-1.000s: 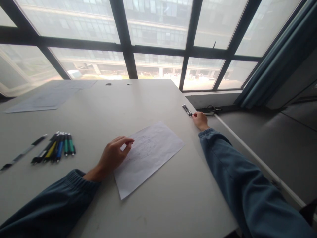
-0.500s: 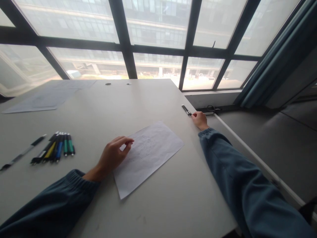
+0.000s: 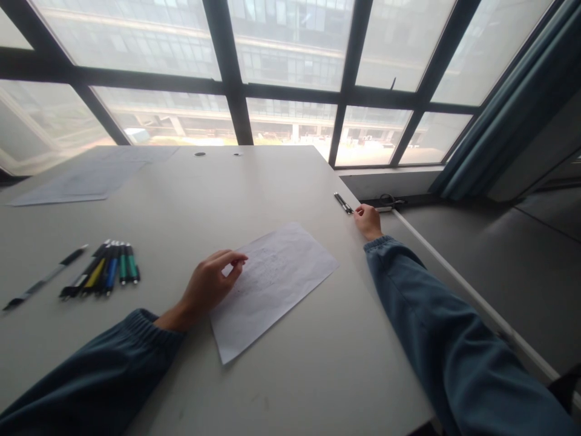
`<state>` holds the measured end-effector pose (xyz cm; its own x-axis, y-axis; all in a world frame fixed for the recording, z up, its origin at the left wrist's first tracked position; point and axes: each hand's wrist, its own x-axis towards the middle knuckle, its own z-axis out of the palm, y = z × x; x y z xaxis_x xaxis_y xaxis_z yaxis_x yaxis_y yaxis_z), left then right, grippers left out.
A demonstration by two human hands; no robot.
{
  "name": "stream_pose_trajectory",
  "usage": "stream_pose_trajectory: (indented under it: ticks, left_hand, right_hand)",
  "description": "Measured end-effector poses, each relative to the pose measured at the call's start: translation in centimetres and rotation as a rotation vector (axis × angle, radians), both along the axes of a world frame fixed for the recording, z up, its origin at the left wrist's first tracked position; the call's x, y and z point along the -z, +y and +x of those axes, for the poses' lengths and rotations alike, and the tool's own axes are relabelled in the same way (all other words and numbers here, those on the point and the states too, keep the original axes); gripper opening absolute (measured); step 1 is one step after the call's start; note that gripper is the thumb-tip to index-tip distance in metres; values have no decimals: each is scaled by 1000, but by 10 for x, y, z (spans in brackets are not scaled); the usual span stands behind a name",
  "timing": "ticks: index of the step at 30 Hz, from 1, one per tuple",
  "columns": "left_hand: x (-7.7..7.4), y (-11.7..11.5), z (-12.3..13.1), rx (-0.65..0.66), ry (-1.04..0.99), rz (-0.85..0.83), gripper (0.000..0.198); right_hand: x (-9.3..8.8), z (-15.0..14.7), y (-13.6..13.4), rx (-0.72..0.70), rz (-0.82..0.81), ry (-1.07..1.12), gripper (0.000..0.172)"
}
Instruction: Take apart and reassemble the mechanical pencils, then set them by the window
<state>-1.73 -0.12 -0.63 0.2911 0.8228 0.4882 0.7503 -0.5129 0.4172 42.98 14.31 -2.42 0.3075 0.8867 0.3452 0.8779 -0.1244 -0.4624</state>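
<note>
A white sheet of paper with faint pencil marks lies askew on the pale table. My left hand rests on the sheet's left edge, its fingers curled and its fingertips pressing the paper. My right hand is stretched to the table's right edge, its fingers closed on the end of a black pen that lies on the table.
Several coloured pens lie in a row at the left, with a single black-and-white pen further left. More sheets lie at the far left. A window wall stands behind the table; a curtain hangs at the right.
</note>
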Motion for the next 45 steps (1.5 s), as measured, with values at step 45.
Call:
stream_pose_trajectory:
  ticks: [45]
  left_hand:
    - [2, 1, 0, -12, 5, -30, 22]
  right_hand:
    - [0, -17, -1, 63, -98, -73, 21]
